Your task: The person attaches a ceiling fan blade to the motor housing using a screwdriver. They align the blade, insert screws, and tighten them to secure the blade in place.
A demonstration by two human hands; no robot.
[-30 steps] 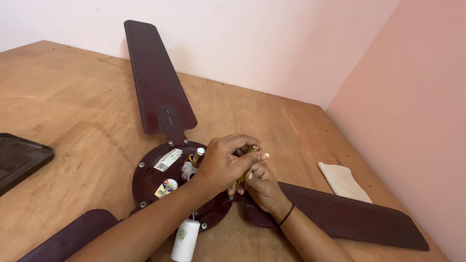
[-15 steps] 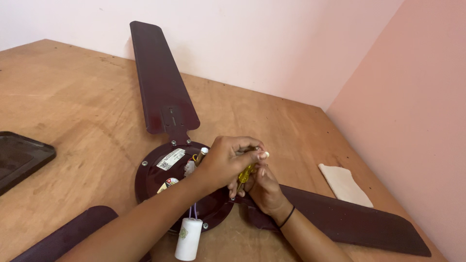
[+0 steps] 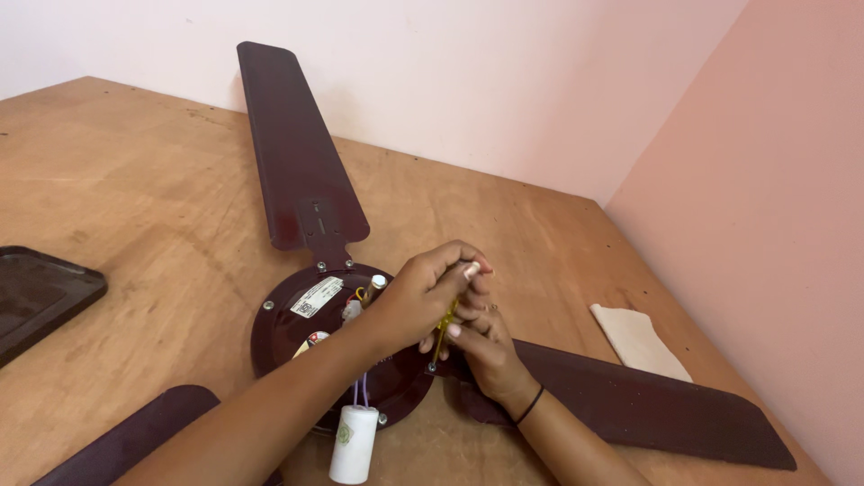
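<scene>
We see a small screwdriver [image 3: 445, 324] with a yellow, see-through handle, standing almost upright at the right edge of the round motor housing [image 3: 297, 337] of a dark maroon ceiling fan. Its tip goes down to a screw near the place where the right blade [image 3: 648, 405] joins the housing. The left hand [image 3: 423, 297] is closed around the top of the handle from above, with the fingers curled and the thumb pressing on it. The right hand [image 3: 481, 346] is closed lower down around the shaft, touching the left hand, and it rests on the root of the right blade. A thin black band [image 3: 529, 405] sits on the right wrist.

On the housing there are a white label, some coloured wires and a few small screws around the rim. A white cylinder capacitor [image 3: 353, 443] lies at the near edge of the housing, joined to it by thin wires. A second blade [image 3: 301, 153] points away toward the wall, and a third blade [image 3: 135, 436] comes toward the lower left corner.

The fan lies on a wooden table [image 3: 135, 180]. A dark tray [image 3: 40, 292] is at the left edge, well apart from the hands. A folded pale cloth [image 3: 639, 340] lies at the right, near the pink wall.
</scene>
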